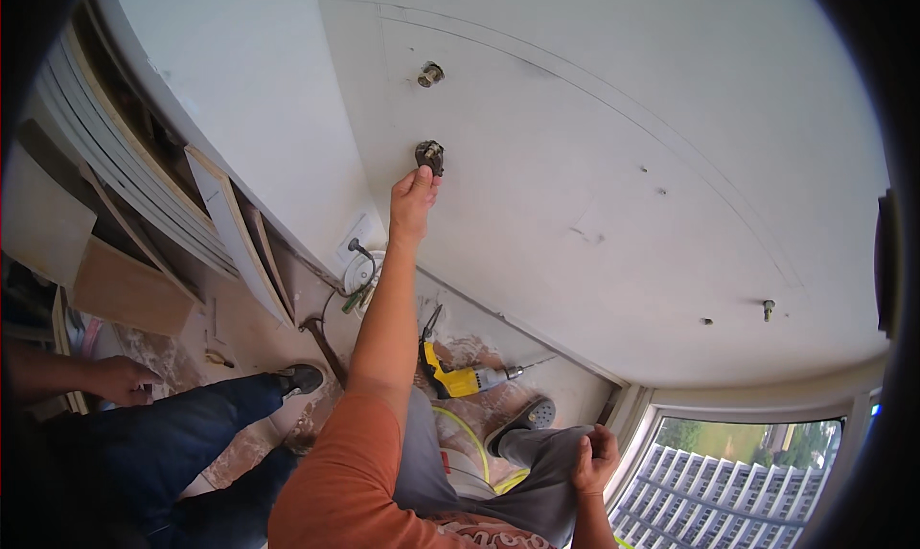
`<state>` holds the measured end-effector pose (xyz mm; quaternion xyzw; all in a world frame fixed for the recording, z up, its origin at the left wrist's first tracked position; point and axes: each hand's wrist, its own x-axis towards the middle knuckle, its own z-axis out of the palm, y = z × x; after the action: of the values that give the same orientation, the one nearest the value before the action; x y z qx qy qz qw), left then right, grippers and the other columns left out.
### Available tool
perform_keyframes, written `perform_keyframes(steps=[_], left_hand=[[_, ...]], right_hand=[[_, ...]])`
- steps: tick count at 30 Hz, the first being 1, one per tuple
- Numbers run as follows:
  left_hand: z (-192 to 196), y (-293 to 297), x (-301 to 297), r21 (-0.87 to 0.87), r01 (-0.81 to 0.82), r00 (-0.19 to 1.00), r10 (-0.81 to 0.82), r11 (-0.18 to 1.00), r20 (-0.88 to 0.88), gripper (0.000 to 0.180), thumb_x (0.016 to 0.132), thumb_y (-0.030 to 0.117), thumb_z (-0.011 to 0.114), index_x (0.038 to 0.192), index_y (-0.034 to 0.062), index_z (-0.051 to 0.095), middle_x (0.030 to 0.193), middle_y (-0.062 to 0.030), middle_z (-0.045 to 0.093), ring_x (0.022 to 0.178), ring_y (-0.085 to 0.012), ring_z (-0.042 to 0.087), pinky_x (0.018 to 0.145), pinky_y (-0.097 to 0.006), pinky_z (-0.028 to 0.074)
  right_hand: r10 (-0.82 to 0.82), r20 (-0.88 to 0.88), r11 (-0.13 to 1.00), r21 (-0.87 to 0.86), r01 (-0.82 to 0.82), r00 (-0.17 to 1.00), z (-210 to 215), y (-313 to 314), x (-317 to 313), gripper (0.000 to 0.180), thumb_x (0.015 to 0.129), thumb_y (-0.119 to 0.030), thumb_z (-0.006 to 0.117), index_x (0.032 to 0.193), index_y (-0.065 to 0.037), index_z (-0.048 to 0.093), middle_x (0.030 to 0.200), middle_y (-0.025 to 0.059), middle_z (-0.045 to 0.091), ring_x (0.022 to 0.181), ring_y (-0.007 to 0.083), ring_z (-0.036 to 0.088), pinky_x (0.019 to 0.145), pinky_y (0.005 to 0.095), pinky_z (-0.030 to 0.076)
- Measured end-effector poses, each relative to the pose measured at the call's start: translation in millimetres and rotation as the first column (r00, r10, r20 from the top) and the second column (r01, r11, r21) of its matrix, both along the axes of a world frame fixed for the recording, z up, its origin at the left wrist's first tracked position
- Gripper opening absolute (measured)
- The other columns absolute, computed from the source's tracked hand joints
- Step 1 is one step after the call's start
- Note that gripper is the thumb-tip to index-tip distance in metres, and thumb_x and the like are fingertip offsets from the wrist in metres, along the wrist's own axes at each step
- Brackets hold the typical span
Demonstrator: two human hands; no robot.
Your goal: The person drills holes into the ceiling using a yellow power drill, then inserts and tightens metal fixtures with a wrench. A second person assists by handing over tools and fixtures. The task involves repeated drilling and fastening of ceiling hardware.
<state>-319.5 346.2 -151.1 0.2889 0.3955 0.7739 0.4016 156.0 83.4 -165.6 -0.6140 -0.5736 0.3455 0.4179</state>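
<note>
My left hand (414,204) reaches up to the pale wall, its thumb and fingers closed on the lower edge of a dark, roundish metal piece (428,156). That piece sits around a bolt end sticking out of the wall; its exact kind is unclear. Just above it, another bolt (430,74) protrudes from a rough hole. At the lower right my right hand (596,459) rests by my knee with curled fingers; whether anything is in them is hidden. A yellow power drill (465,381) with a long bit lies on the floor below the left arm.
A hammer (324,348) lies near a coiled cable and plug (359,247). At the left, another person's hand (125,380) and dark trousers (192,434) show beside leaning boards (134,285). Another bolt (769,309) protrudes at right, above a window (733,472).
</note>
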Motion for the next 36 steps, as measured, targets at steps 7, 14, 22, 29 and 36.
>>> perform_keyframes(steps=[7, 14, 22, 29, 36], left_hand=[[-26.1, -14.0, 97.4, 0.193, 0.187, 0.792, -0.264, 0.963, 0.551, 0.043, 0.099, 0.044, 0.054, 0.080, 0.0063, 0.056, 0.062, 0.0032, 0.042, 0.055, -0.0078, 0.037, 0.051, -0.023, 0.030], [-17.2, -34.1, 138.9, -0.029, -0.007, 0.867, 0.020, 1.000, 0.498, 0.047, 0.100, 0.051, 0.048, 0.090, 0.0050, 0.054, 0.064, 0.0007, 0.041, 0.055, -0.0118, 0.035, 0.054, -0.025, 0.031], [21.0, -7.3, 75.5, 0.105, -0.041, 0.896, -0.010, 0.994, 0.445, 0.035, 0.101, 0.040, 0.050, 0.094, 0.0057, 0.054, 0.083, -0.0009, 0.050, 0.066, -0.0105, 0.041, 0.057, -0.027, 0.036], [18.4, -1.6, 67.4, 0.106, -0.011, 0.902, -0.036, 0.994, 0.430, 0.038, 0.101, 0.042, 0.051, 0.094, 0.0046, 0.053, 0.080, -0.0018, 0.047, 0.065, -0.0116, 0.039, 0.057, -0.027, 0.035], [26.1, -3.0, 59.5, 0.097, 0.032, 0.890, -0.073, 0.995, 0.450, 0.040, 0.099, 0.045, 0.053, 0.092, 0.0050, 0.054, 0.073, -0.0019, 0.047, 0.064, -0.0141, 0.040, 0.061, -0.028, 0.036]], right_hand=[[-0.021, -0.094, 0.999, -0.047, 0.016, 0.995, 12.7, 1.5, -14.1, 0.030, 0.088, -0.012, 0.069, 0.111, 0.003, 0.058, 0.081, 0.0045, 0.063, 0.070, 0.0105, 0.059, 0.067, 0.0237, 0.049], [-0.032, -0.084, 0.999, -0.027, 0.030, 0.996, 6.5, -3.5, 14.5, 0.032, 0.090, -0.015, 0.069, 0.113, 0.003, 0.057, 0.081, 0.0038, 0.062, 0.068, 0.0099, 0.059, 0.066, 0.0228, 0.048], [0.031, -0.058, 0.999, 0.015, -0.030, 0.998, 1.2, -3.5, 4.7, 0.031, 0.089, -0.015, 0.069, 0.111, 0.004, 0.057, 0.081, 0.0051, 0.062, 0.071, 0.0100, 0.059, 0.068, 0.0236, 0.048], [0.008, -0.077, 1.000, 0.005, -0.007, 0.997, -1.6, -4.9, 7.8, 0.031, 0.089, -0.013, 0.069, 0.110, 0.005, 0.058, 0.080, 0.0054, 0.062, 0.070, 0.0104, 0.059, 0.068, 0.0235, 0.049], [0.004, -0.049, 1.000, -0.006, -0.005, 0.999, 1.5, -3.8, 2.8, 0.030, 0.089, -0.014, 0.069, 0.110, 0.005, 0.058, 0.081, 0.0051, 0.062, 0.071, 0.0102, 0.059, 0.068, 0.0237, 0.049]])
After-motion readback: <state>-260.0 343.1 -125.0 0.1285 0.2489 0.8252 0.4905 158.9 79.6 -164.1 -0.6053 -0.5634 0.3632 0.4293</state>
